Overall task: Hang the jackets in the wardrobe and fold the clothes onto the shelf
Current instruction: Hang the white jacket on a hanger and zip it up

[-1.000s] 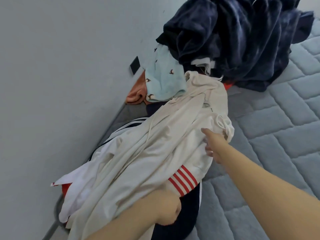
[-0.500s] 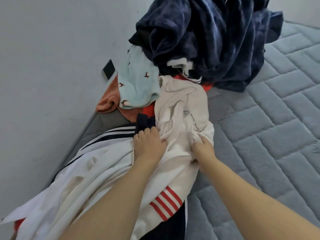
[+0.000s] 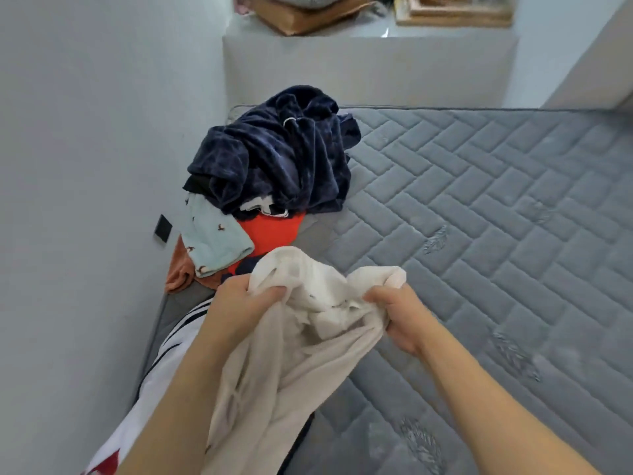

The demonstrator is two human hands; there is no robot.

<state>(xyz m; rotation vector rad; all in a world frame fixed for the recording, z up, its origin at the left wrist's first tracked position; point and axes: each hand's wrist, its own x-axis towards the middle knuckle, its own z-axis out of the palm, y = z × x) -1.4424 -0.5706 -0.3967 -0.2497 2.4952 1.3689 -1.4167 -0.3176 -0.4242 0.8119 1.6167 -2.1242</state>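
Nearest the camera, both bare forearms are reaching forward over the grey quilted mattress [image 3: 479, 234]. The left hand [image 3: 239, 303] is gripping the cream garment [image 3: 294, 344] at its bunched upper edge, fingers curled into the fabric. The right hand [image 3: 394, 317] is gripping the same edge further right, thumb and fingers pinched over the cloth. The hands are standing apart, with the garment's opening sagging between them; its lower length is hanging down between the forearms.

Under the left forearm, a white jacket [image 3: 164, 375] with dark stripes is lying along the mattress edge beside the wall [image 3: 85, 166].

Further away, a pale blue printed cloth [image 3: 212, 241] is lying on an orange-red garment [image 3: 270, 228]. Behind these, a dark navy fleece garment [image 3: 274, 156] is sitting heaped on the mattress. At the far end, brown boxes [image 3: 301, 15] are resting on a ledge.
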